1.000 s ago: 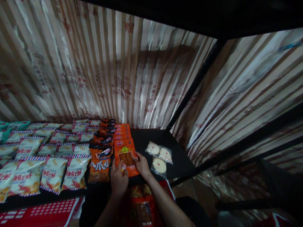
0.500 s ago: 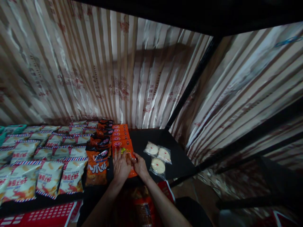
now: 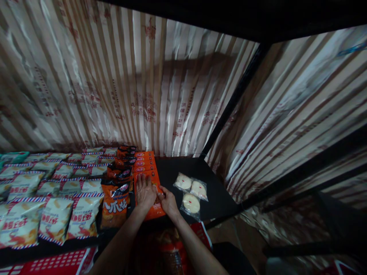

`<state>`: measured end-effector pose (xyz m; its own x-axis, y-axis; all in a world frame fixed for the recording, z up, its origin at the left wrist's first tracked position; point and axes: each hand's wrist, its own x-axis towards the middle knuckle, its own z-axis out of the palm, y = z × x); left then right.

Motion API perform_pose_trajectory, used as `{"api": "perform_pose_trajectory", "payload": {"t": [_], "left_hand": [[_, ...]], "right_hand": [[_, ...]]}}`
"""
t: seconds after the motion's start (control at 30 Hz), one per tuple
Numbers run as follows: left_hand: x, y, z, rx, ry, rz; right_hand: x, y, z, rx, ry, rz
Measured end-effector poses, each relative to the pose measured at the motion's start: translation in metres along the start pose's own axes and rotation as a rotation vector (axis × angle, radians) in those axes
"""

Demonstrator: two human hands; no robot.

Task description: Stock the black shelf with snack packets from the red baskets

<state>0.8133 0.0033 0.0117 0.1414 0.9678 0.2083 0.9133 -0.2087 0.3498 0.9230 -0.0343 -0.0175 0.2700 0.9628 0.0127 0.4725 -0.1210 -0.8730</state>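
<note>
My left hand lies flat on the front orange snack packet, its fingers stretched out toward the back. At that packet's right edge is my right hand, its thumb and fingers closed together on the edge. Behind it, more flat orange packets overlap in a column running to the wall. To the left stands a row of puffy orange-and-black snack bags. Three round pale cakes in clear wrappers lie on the black shelf to the right.
Several rows of white snack bags with striped edges fill the shelf's left side. A red plastic basket is below the front edge. A large red bag sits under my forearms. A black post rises at the right corner, before striped sheeting.
My left hand has slid slightly up and left over the front packet. My right hand stays at its right edge. The front packet sits slightly lower and farther left in view.
</note>
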Motion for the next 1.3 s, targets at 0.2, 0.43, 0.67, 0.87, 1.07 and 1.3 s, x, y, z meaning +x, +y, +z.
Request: {"api": "perform_pose_trajectory", "payload": {"t": [0.2, 0.43, 0.67, 0.87, 1.07, 1.3], "left_hand": [[0.002, 0.0, 0.007, 0.038, 0.026, 0.013], [0.003, -0.002, 0.012, 0.026, 0.036, 0.005], [0.001, -0.002, 0.014, 0.036, 0.049, -0.001], [0.001, 0.0, 0.016, 0.048, 0.041, 0.013], [0.004, 0.001, 0.02, 0.053, 0.013, 0.006], [0.005, 0.003, 0.019, 0.091, -0.014, -0.018]], "right_hand": [[0.0, 0.006, 0.003, 0.018, 0.017, -0.008], [-0.001, 0.008, 0.002, 0.033, 0.032, -0.018], [-0.006, 0.008, 0.002, 0.032, 0.073, -0.072], [-0.01, 0.009, 0.002, -0.01, 0.132, -0.126], [-0.015, 0.01, 0.004, -0.031, 0.187, -0.202], [-0.018, 0.008, 0.006, -0.032, 0.235, -0.253]]}}
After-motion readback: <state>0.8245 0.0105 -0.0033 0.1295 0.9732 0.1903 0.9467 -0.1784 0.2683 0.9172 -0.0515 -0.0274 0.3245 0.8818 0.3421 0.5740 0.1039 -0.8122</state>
